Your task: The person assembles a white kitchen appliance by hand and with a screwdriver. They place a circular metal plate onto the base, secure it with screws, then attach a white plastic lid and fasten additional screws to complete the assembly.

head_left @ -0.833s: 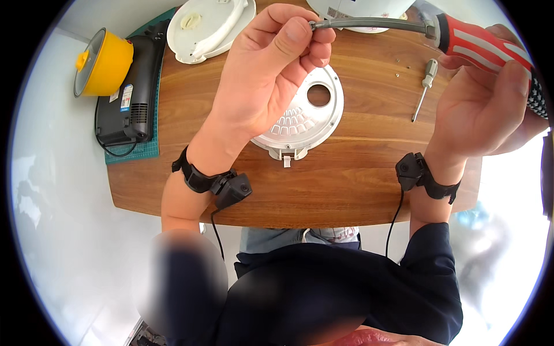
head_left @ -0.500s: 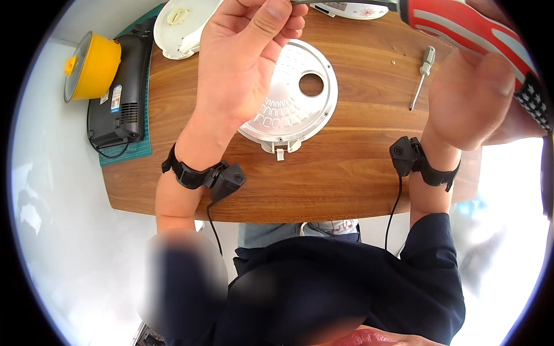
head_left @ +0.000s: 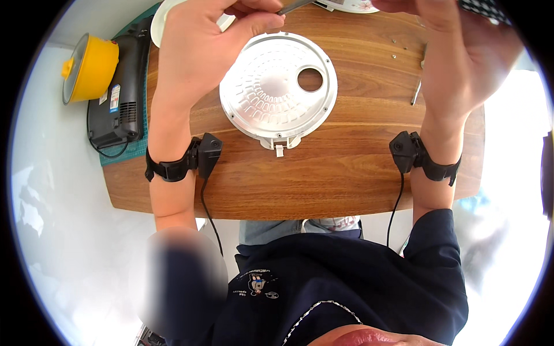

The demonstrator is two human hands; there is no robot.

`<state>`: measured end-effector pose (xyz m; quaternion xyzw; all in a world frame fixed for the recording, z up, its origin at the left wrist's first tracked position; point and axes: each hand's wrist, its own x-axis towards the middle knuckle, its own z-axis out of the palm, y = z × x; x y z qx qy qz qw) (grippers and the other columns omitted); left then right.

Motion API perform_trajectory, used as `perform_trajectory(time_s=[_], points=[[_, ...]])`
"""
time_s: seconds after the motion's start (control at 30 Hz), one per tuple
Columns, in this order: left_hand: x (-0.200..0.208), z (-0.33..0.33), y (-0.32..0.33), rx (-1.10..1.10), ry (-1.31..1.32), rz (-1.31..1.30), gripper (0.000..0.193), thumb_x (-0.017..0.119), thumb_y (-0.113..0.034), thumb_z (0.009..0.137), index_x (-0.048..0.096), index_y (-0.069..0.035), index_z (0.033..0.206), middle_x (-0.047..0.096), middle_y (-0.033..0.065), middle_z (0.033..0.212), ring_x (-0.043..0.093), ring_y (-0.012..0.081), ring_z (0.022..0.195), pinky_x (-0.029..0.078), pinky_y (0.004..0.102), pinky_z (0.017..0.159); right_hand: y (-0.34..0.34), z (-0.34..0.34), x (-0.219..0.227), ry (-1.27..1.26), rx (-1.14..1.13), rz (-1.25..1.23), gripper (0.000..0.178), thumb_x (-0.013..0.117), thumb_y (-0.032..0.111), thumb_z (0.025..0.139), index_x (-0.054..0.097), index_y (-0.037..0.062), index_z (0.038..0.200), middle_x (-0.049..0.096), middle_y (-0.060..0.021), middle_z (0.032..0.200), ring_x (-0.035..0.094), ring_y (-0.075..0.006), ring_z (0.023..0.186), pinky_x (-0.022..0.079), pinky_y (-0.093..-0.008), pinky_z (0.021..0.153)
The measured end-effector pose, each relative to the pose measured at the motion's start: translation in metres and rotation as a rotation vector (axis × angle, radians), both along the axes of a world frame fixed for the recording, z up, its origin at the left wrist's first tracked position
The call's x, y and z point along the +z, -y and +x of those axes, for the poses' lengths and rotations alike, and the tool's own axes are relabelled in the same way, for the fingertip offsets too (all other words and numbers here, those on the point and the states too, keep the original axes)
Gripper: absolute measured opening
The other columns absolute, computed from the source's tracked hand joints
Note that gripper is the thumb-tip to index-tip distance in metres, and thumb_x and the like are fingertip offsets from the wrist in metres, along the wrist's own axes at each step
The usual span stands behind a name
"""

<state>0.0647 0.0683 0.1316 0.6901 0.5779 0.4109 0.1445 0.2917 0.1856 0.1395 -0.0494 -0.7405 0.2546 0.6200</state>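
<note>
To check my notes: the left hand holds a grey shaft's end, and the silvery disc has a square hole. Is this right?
The hole in the silvery disc is round, not square, as the head view shows; the rest is right.

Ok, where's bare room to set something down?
Bare tabletop lies between the silver disc and the near edge, and rightward to the right wrist device. Crowded: left end, with black machine and yellow pot; far side, with left hand and right hand.
</note>
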Motion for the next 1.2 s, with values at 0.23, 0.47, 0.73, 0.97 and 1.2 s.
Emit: perform_trajectory(time_s=[0.23, 0.47, 0.73, 0.97, 1.2], points=[[-0.022, -0.005, -0.034, -0.06, -0.072, -0.187, 0.026, 0.075, -0.005, 0.087, 0.066, 0.0, 0.111, 0.073, 0.013, 0.091, 0.072, 0.0216, 0.084, 0.056, 0.033, 0.075, 0.013, -0.036, 0.024, 0.318, -0.042, -0.27, 0.063, 0.075, 0.005, 0.092, 0.038, 0.0056, 0.143, 0.067, -0.0134, 0.101, 0.069, -0.0207, 0.085, 0.056, -0.0319, 0.072], [-0.036, -0.026, -0.064, -0.162, -0.144, -0.234, 0.016, 0.073, -0.006, 0.083, 0.07, 0.002, 0.097, 0.074, 0.014, 0.085, 0.074, 0.0261, 0.081, 0.056, 0.0361, 0.074, -0.02, -0.071, -0.014, 0.357, -0.112, -0.01, 0.061, 0.072, 0.003, 0.089, 0.037, 0.0035, 0.138, 0.067, -0.0287, 0.096, 0.067, -0.0488, 0.086, 0.052, -0.0502, 0.073], [-0.05, -0.036, -0.065, -0.145, -0.133, -0.227, 0.015, 0.072, -0.008, 0.084, 0.07, 0.004, 0.094, 0.075, 0.0156, 0.088, 0.073, 0.0307, 0.081, 0.056, 0.0387, 0.074, -0.025, -0.08, -0.023, 0.416, -0.108, -0.036, 0.06, 0.071, 0.003, 0.088, 0.036, 0.0005, 0.136, 0.066, -0.0319, 0.093, 0.066, -0.0515, 0.089, 0.051, -0.053, 0.073], [-0.054, -0.035, -0.068, -0.126, -0.222, -0.232, 0.017, 0.074, -0.01, 0.085, 0.072, 0.004, 0.094, 0.075, 0.0173, 0.088, 0.073, 0.0327, 0.082, 0.056, 0.0399, 0.074, -0.028, -0.082, -0.029, 0.39, -0.089, 0.012, 0.059, 0.07, 0.001, 0.087, 0.037, -0.0005, 0.136, 0.066, -0.032, 0.092, 0.066, -0.0515, 0.088, 0.052, -0.0535, 0.073], [-0.058, -0.039, -0.066, -0.109, -0.257, -0.242, 0.018, 0.073, -0.011, 0.085, 0.073, 0.003, 0.095, 0.075, 0.0174, 0.088, 0.073, 0.033, 0.084, 0.056, 0.0403, 0.075, -0.024, -0.079, -0.029, 0.378, -0.027, 0.067, 0.06, 0.071, 0.002, 0.086, 0.039, 0.001, 0.138, 0.067, -0.0287, 0.091, 0.068, -0.0483, 0.085, 0.053, -0.0504, 0.073]])
